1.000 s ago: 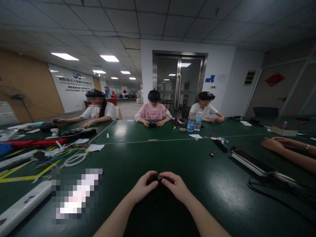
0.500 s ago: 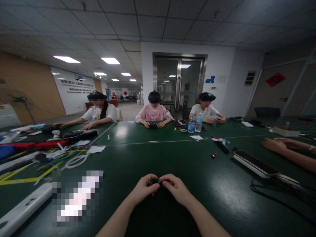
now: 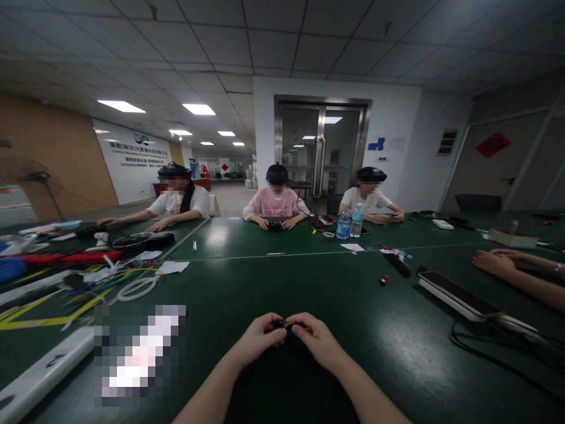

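Observation:
Low in the middle of the head view, my left hand (image 3: 260, 337) and my right hand (image 3: 314, 335) meet above the dark green table (image 3: 238, 288). Between their fingertips is a small black piece (image 3: 279, 324) with a lighter, metallic-looking spot near its right end. The left fingers are closed around its left part, and the right thumb and fingers pinch its right end. Fingers cover much of the piece, so its exact kind does not show.
A white power strip (image 3: 48, 372) and a pixelated bright patch (image 3: 143, 353) lie left, near tangled cables (image 3: 136, 287). A phone on a white block (image 3: 457, 297) sits right, by another person's hands (image 3: 497, 262). Two water bottles (image 3: 343, 224) and several people are across the table.

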A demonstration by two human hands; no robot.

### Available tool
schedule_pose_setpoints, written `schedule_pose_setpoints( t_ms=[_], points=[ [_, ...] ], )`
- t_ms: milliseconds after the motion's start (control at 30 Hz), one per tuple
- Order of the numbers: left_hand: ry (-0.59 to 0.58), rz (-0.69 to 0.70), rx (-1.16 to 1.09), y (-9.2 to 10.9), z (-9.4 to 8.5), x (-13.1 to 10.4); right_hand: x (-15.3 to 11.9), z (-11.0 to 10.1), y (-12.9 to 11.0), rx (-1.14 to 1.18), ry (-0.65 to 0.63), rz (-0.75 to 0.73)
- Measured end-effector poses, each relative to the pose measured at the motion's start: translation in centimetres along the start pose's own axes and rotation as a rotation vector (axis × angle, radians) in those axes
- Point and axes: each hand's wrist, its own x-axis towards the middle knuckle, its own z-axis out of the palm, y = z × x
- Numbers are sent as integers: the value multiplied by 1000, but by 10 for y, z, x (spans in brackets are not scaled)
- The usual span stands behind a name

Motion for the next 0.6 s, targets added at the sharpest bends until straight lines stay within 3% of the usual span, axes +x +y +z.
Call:
schedule_pose_setpoints(
  t_ms=[433,600],
  points=[
    [72,69,20,-9,6,3,1,0,-2,-20,15,-44],
    [-4,77,50,-10,4,2,2,0,3,1,31,-54]
  ],
)
